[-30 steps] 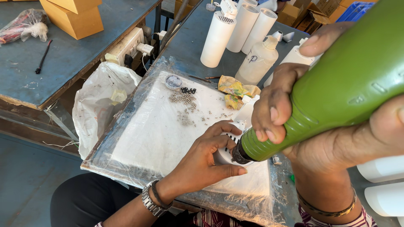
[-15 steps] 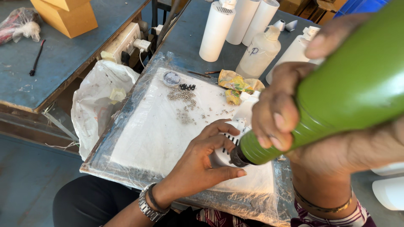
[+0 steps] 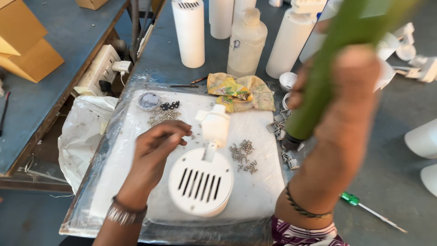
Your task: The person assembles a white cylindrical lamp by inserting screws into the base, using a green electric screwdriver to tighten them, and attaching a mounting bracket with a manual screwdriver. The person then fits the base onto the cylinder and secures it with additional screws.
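Flanking the white vented cap (image 3: 200,182): loose screws (image 3: 242,155), patterned rag (image 3: 240,89).

The green power screwdriver (image 3: 327,77) has lifted off the white slotted cover (image 3: 200,181), now uncovered.

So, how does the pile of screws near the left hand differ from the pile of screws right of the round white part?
The screw pile by the left hand lies at the far left of the white pad, just beyond the left hand; the screw pile right of the slotted white part lies nearer the pad's middle, with no hand at it. The first looks tightly bunched, the second loosely scattered. Both are small silvery screws lying loose on the pad.
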A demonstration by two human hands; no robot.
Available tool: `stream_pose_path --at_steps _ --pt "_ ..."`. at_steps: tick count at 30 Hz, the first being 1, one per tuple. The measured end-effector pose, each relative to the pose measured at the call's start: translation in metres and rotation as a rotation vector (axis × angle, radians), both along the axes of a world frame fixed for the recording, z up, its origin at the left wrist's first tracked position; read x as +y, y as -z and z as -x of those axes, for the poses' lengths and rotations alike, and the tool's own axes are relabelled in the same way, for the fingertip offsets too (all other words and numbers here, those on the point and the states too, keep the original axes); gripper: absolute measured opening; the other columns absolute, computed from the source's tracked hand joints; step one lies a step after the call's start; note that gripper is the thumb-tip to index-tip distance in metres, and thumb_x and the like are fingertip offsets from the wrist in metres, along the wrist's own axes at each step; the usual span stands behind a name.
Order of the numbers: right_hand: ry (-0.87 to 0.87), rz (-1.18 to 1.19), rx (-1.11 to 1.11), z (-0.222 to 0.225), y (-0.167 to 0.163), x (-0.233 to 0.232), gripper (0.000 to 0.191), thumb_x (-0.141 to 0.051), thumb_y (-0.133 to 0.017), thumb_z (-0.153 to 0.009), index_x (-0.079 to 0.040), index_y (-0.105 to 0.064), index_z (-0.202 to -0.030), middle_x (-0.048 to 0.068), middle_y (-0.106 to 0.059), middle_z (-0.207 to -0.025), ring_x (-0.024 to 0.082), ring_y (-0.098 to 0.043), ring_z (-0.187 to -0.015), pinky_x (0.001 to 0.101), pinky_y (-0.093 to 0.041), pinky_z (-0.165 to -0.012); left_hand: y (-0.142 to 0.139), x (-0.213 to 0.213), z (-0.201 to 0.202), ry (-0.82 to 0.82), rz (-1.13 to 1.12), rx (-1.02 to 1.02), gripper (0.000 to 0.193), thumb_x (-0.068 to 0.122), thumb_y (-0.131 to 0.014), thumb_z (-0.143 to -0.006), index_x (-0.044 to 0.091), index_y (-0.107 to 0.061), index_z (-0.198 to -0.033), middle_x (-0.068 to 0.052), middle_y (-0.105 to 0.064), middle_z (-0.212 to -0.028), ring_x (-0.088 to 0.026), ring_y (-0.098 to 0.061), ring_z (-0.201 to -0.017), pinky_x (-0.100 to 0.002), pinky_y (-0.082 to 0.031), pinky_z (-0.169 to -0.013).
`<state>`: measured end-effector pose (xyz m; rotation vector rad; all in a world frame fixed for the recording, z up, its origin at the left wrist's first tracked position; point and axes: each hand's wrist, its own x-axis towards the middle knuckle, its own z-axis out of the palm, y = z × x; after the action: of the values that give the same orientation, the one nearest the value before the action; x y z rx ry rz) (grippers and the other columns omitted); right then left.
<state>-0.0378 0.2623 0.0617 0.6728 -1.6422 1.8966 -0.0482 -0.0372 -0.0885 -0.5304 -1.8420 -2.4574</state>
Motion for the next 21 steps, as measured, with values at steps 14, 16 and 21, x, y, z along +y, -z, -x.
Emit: stream_pose_path --at_steps 14,16,21 --pt "-0.090 -0.046 0.074 0.018 0.009 -0.020 0.043 -0.037 -0.070 -0.115 0.000 -0.050 -0.125 0.011 -0.062 -0.085 0.016 -0.062 -0.061 0.0277 -0.055 -0.058 0.073 0.063 0.083 0.083 1.182 0.516 0.018 0.019 -0.073 -0.093 0.005 -0.075 -0.103 -0.010 -0.072 -0.086 -0.022 -0.068 -0.075 -0.035 -0.055 -0.068" --pt "-0.106 -0.045 0.051 0.015 0.002 -0.023 0.045 -0.038 -0.071 -0.114 0.001 -0.051 -0.127 0.013 -0.064 -0.086 0.017 -0.062 -0.062 0.0281 -0.056 -0.059 0.072 0.064 0.086 0.061 1.184 0.527 0.017 0.018 -0.073 -0.093 0.004 -0.074 -0.102 -0.010 -0.072 -0.087 -0.022 -0.067 -0.075 -0.034 -0.055 -0.068" --pt "-0.092 -0.068 0.055 0.008 -0.003 -0.016 0.062 -0.052 -0.070 -0.105 0.002 -0.057 -0.131 0.010 -0.061 -0.083 0.017 -0.062 -0.062 0.0288 -0.056 -0.055 0.061 0.054 0.084 -0.008 1.159 0.538 0.016 0.017 -0.072 -0.094 0.002 -0.072 -0.100 -0.010 -0.071 -0.087 -0.020 -0.067 -0.075 -0.034 -0.054 -0.068"
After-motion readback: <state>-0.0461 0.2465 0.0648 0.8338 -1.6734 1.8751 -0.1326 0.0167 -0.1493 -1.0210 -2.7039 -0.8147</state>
